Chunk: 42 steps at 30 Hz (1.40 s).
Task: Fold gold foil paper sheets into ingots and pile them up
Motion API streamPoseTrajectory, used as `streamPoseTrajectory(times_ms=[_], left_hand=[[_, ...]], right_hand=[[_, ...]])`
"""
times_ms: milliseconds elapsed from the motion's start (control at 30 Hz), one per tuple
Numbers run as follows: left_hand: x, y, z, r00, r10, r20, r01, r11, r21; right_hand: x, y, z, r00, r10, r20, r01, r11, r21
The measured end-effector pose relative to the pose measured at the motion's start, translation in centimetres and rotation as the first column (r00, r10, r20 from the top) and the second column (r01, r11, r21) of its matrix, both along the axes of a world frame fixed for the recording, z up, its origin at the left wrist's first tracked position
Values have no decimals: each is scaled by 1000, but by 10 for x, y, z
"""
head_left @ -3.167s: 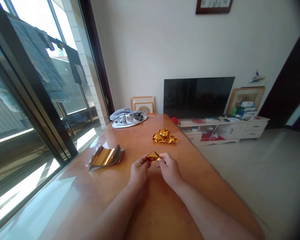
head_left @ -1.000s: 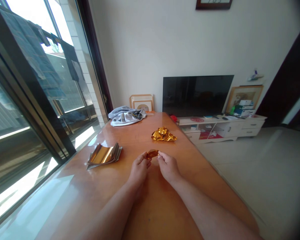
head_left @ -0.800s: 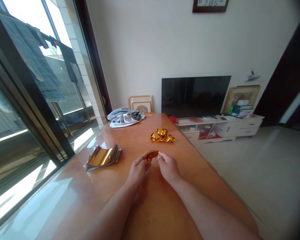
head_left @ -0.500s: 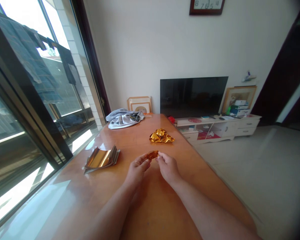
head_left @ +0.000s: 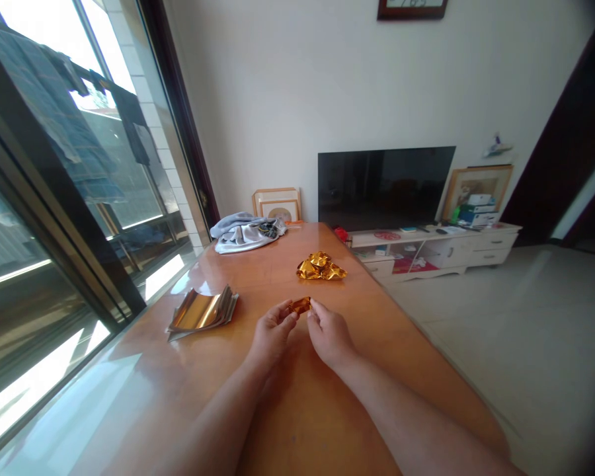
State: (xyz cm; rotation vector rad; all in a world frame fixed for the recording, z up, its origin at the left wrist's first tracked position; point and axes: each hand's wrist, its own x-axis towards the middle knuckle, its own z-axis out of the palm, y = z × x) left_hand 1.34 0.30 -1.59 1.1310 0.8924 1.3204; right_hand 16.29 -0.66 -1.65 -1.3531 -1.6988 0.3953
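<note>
Over the middle of the wooden table (head_left: pixel 287 423), a small folded piece of gold foil paper (head_left: pixel 301 305) is pinched between both hands. My left hand (head_left: pixel 274 329) is closed on its left end, thumb in front. The fingers of my right hand (head_left: pixel 330 332) grip the right end. Just beyond lies a pile of folded gold foil pieces (head_left: pixel 321 267), crumpled and shiny. To the left rests a stack of gold foil sheets (head_left: pixel 201 312), slightly curled at the edges.
A grey cloth bundle (head_left: pixel 245 233) lies at the table's far end, near framed pictures (head_left: pixel 277 203). Past the table's right edge stand a low white cabinet (head_left: pixel 446 251) and a television (head_left: pixel 384 187). A glass sliding door (head_left: pixel 79 198) runs along the left.
Both hands have shifted very slightly left, still holding the foil piece. The view has tilted down a little; the pile and the stack stay in place.
</note>
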Motion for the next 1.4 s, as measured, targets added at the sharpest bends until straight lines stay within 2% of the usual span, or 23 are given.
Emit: streamPoseTrajectory(times_ms=[67,233,400,467,567,667,800,900,1000,1133,1400], left_hand=[[1,2,-2,999,3,-35,-3,1000,13],[4,5,-5,988,95,-126,-83,992,97],[6,4,-3,976,83,-202,-46,982,181],[4,5,-2,976,84,-202,-48,983,178],[0,5,-1,979,72,-192,-51,992,112],[-5,4,-1,985,79,-154,-79,997,4],[-11,3,0,998,49,-41,-53,994,-94],[-13,2,3,1000,15,-2,-15,990,-141],[-15,1,5,999,-17,28,22,983,-181],[-17,1,4,996,-67,59,77,978,-194],[-18,4,0,994,-70,85,86,975,-206]], right_hand=[[-1,1,-1,998,-6,69,9,999,-44],[-5,2,-3,977,-24,213,57,986,-153],[-5,1,-2,972,-7,236,48,985,-166],[-3,3,-3,986,-3,165,30,987,-156],[1,9,-8,999,12,-46,-18,991,-136],[5,18,-16,965,24,-262,-59,990,-127],[8,27,-23,919,-15,-394,-74,975,-210],[9,26,-19,868,-11,-496,-134,957,-256],[8,20,-6,788,54,-614,-245,941,-232],[6,9,9,704,143,-695,-375,906,-194],[12,11,5,694,43,-719,-313,917,-248]])
